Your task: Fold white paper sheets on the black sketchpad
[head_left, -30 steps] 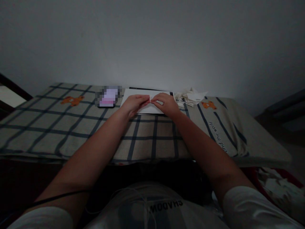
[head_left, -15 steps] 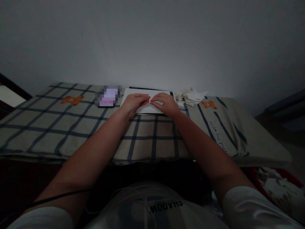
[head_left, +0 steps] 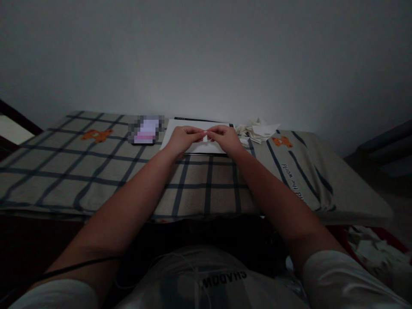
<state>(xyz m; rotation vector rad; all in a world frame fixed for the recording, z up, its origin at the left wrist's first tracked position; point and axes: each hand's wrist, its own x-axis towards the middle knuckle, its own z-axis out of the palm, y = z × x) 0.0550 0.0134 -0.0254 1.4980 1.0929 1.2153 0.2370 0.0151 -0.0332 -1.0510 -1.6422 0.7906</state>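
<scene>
Head view: I see my left hand [head_left: 183,138] and right hand [head_left: 226,138] both pinching a small folded paper piece [head_left: 205,137] between fingertips, centred between them, just above the white sheet [head_left: 196,147].

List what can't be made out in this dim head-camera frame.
- Small paper piece, head view: pinched between left hand and right hand; fingers cover most of it, so its shape is unclear.
- White sheet: its middle is hidden behind both hands.
- Phone: screen pixelated, unreadable.
- Paper pile: too small and dark to count pieces.
</scene>
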